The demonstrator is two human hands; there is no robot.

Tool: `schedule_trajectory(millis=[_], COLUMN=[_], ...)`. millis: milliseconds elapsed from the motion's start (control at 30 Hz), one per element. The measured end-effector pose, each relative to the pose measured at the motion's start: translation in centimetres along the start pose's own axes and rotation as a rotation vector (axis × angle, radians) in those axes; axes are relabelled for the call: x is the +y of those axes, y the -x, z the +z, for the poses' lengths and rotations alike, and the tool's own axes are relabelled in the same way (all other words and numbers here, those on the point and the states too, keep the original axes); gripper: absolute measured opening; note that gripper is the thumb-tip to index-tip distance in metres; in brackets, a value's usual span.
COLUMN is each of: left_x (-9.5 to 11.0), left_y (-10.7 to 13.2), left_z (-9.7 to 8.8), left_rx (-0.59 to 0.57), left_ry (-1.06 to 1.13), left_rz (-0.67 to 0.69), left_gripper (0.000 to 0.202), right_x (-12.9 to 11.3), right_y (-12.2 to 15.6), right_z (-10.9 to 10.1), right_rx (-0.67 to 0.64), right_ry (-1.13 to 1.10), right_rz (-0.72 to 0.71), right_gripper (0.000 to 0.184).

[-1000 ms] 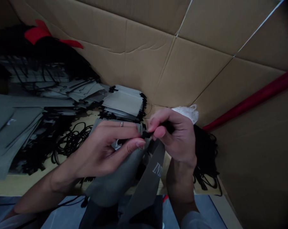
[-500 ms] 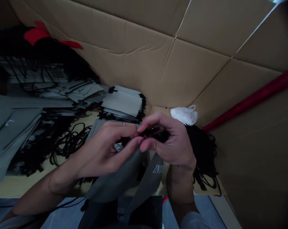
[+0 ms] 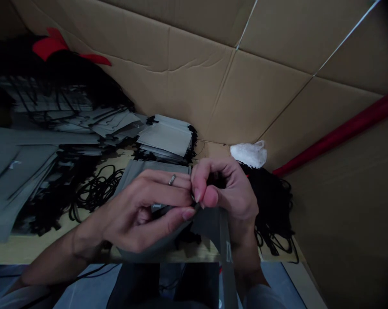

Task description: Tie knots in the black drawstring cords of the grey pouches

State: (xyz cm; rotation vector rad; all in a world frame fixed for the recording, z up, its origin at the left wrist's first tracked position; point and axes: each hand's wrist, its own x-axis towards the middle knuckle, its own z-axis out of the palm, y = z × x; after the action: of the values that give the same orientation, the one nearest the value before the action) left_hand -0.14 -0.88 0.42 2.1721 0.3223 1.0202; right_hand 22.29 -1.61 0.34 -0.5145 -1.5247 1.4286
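Note:
My left hand [image 3: 155,210], a ring on one finger, is closed in a pinch at the top of a grey printed bag [image 3: 228,253]. Fingertip to fingertip with it, my right hand [image 3: 228,184] pinches at the same corner, with something dark, perhaps black cord, inside its curled fingers. The bag hangs below my right hand, seen nearly edge-on, with white lettering on it. What exactly lies between the fingertips is mostly hidden. Under my left hand lies a pile of grey bags [image 3: 129,174] on the table.
Behind my hands stands a stack of grey bags [image 3: 165,136] with black cord ends. More bags [image 3: 26,171] and a loose cord coil [image 3: 99,189] lie left. At right are a black cord bundle [image 3: 274,206] and a white plastic bag [image 3: 249,153]. Cardboard [image 3: 194,86] walls the back.
The grey bag has swung right and turned edge-on below my right hand. My fingertips have shifted slightly right and down, with the right fingers curled tighter.

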Motion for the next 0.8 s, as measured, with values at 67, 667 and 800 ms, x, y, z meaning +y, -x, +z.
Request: schedule_trajectory(millis=[67, 667, 800], left_x=[0.0, -0.4, 0.0], left_y=[-0.2, -1.3, -0.7], left_z=[-0.1, -0.5, -0.1], left_rx=[0.005, 0.019, 0.039], left_ry=[0.072, 0.111, 0.144], left_rz=[-0.014, 0.027, -0.028], left_gripper=[0.034, 0.024, 0.024], right_x=[0.2, 0.1, -0.1], right_y=[0.0, -0.4, -0.3], right_z=[-0.1, -0.8, 0.3], right_rx=[0.006, -0.069, -0.02], right_ry=[-0.009, -0.197, -0.32], right_rz=[-0.02, 0.203, 0.276], right_gripper=[0.049, 0.061, 0.064])
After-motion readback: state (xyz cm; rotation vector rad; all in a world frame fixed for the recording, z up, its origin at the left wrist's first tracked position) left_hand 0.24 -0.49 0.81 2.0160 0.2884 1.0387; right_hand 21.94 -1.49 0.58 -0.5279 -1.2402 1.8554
